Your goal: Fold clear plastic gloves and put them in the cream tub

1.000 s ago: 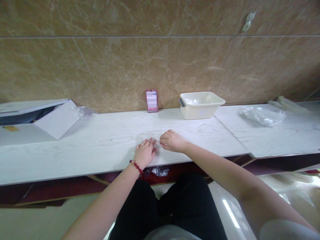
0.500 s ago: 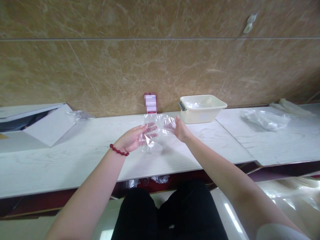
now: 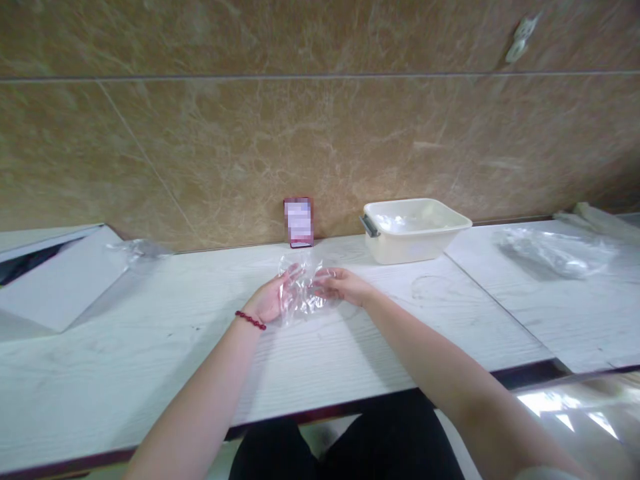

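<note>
Left hand [image 3: 269,300] and right hand [image 3: 349,287] grip a bag [image 3: 304,305] in their fingers [image 3: 333,274]. Beyond stand a phone [image 3: 299,223] and tub [image 3: 407,249].

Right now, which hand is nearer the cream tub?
The right hand: it's at the clear plastic, nearer the viewer and left of the cream tub. The left hand is farther left, at the plastic's opposite side.

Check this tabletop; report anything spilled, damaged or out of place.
Nothing obviously spilled or broken. A faint mark on the white tabletop before the cream tub looks odd, its curved outline unlike nearby grain; stain or wood pattern, I can't tell. The handled clear plastic looks wrinkled.
</note>
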Motion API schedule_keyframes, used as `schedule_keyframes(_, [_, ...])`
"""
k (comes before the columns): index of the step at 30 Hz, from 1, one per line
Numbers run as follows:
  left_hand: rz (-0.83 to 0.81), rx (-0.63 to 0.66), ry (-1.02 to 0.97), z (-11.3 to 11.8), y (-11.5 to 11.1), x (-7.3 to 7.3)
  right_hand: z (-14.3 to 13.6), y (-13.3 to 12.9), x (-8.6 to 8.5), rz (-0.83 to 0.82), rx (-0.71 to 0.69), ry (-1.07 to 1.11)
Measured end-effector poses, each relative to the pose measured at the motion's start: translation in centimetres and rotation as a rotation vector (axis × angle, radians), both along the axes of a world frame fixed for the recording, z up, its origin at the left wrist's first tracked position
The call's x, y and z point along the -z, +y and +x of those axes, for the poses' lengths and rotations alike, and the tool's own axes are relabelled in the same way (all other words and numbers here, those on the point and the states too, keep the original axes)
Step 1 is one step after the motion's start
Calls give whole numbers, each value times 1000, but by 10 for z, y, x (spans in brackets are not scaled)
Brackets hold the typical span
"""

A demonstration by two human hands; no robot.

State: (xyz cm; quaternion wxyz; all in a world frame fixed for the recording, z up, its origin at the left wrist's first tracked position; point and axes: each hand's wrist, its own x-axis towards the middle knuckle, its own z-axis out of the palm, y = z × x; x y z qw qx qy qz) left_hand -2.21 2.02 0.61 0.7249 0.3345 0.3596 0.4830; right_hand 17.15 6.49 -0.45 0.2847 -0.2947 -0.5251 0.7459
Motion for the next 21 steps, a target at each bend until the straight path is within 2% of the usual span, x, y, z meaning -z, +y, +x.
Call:
schedule_keyframes(4, [-13,32,-58,-1,3,5,-6,3,11,-50,57,11])
schedule_keyframes(10, [-14,61,-53,-3,4,10,-9,5,10,-46,143,42])
schedule_keyframes(16, [12,-21,-4,-8,10,19,-8,5,6,-41,189,-64])
schedule_keyframes(21, [50,-61,8,-4,8,15,-7,5,6,-23,199,-54])
